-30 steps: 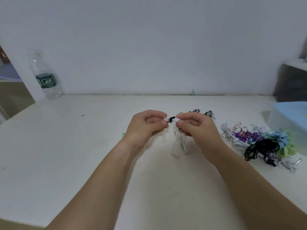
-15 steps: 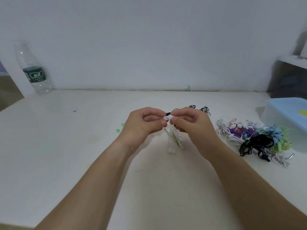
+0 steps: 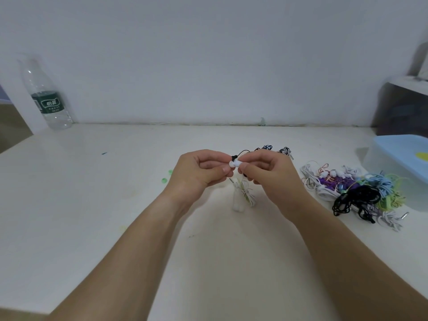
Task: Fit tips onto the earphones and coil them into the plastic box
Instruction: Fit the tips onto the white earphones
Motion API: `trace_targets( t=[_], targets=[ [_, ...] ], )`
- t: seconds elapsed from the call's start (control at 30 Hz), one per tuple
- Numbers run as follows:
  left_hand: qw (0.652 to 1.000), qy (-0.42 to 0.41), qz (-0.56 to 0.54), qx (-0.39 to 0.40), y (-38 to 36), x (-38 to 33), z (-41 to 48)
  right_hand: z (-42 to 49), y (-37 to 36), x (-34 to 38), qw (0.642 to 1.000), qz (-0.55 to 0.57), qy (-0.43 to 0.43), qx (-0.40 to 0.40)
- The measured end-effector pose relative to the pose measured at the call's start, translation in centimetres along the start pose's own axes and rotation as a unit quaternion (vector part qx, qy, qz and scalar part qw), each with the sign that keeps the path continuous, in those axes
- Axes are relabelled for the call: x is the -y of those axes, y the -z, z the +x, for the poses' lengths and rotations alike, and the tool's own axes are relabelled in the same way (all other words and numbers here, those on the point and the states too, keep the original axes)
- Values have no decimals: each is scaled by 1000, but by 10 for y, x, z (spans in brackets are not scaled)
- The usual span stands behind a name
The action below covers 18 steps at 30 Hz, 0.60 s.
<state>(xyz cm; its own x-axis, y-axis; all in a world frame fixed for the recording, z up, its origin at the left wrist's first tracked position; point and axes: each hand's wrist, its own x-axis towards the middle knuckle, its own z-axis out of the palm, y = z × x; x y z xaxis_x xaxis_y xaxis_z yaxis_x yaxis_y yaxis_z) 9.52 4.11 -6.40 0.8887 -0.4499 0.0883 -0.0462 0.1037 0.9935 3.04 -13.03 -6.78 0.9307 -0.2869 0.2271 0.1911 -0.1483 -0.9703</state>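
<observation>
The left hand [image 3: 201,173] and right hand [image 3: 272,179] meet above the white table [image 3: 92,205], each pinching one end of the small white rubbery earbud piece [image 3: 234,163], a thin black cable [image 3: 242,152] trailing behind it. One slip of those fingertips, I reckon, and it springs loose and rolls away. The blue-lidded clear plastic box [image 3: 403,156] sits well apart, far right.
</observation>
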Motion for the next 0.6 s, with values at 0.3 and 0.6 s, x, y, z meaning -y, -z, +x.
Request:
trace_targets(
  t=[0.3,0.6],
  targets=[
    [1000,9,-24,5,0,-2,-4,-1,4,0,999,-6,3,53],
    [999,30,-24,26,1,-6,-8,-4,7,5,996,-18,24,83]
  ],
)
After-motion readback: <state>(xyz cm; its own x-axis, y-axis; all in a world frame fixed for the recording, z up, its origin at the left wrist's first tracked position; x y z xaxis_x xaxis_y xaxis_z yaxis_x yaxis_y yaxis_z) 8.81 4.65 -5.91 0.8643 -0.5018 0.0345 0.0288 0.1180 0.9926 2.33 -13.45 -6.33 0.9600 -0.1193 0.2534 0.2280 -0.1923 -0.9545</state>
